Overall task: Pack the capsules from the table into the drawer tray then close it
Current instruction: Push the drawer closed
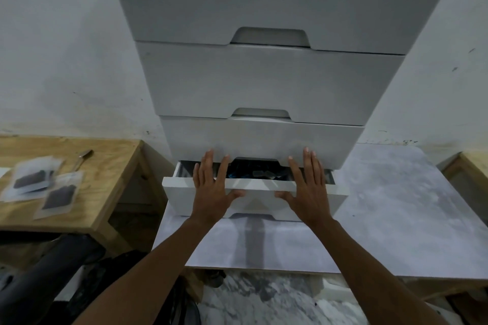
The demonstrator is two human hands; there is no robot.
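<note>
Four drawers show in the white drawer unit point(264, 82), the topmost cut off by the frame; only the lowest drawer point(256, 200) stands slightly open; two hands lie flat on its front, fingers straight, gripping nothing: left hand point(211, 190), right hand point(307, 190); the capsules point(253, 170) lie inside, a dark bluish jumble too dim to count; two clear packets point(34, 179) and one spoon point(83, 157) rest on the wooden counter point(105, 166) at left.
</note>
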